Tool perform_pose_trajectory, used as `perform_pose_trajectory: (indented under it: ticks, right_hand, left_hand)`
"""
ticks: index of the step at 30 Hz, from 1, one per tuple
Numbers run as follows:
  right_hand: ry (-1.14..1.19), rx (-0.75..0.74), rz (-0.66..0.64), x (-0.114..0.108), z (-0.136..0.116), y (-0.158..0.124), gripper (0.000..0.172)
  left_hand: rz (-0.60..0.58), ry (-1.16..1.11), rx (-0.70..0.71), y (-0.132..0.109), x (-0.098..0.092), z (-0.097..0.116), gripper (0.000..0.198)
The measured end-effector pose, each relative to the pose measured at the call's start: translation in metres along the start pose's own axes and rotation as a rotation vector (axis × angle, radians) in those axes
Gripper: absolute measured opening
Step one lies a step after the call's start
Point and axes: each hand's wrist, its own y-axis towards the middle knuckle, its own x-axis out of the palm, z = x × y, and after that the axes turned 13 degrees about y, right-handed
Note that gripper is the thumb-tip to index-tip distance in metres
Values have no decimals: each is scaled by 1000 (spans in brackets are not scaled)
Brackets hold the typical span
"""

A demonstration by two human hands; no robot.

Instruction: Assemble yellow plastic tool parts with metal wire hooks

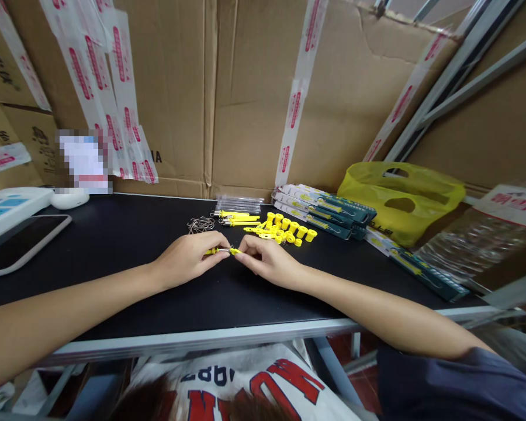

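Observation:
Over the middle of the black table point(263, 292), my left hand point(195, 254) pinches a yellow rod with a metal spring point(214, 251) at its end. My right hand point(272, 260) meets it from the right, closed on a small yellow plastic piece point(234, 251) that touches or nearly touches the spring end. Just behind my hands lie metal wire hooks point(200, 224), several yellow rods with springs point(241, 219), and clear plastic tubes point(239, 203). Loose yellow caps point(293, 227) and flat yellow pieces point(263, 233) are spread behind my right hand.
Green and white printed boxes point(324, 210) are stacked at the back right, with another box point(416, 266) nearer. A yellow plastic bag point(403, 199) and clear plastic packaging point(469, 234) stand beside them. A phone point(24, 242) lies left. Cardboard point(249, 99) walls the back.

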Motion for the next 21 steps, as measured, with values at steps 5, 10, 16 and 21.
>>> perform_pose_trajectory:
  ticks: [5,10,16,21]
  right_hand:
    - [218,66,-42,0,0,2,26]
    - [447,142,-126,-2,0,3,31]
    - [686,256,-228,-5,-2,3,30]
    - [835,380,-309,-8,-2,4,27]
  left_hand:
    - [-21,67,51,0,-2,-1,19]
    - [-49,22,106,1,-4,-3,19]
    - [-25,-47,133,1,-5,-4,18]
    - [-1,-32,105,0,-6,1,19]
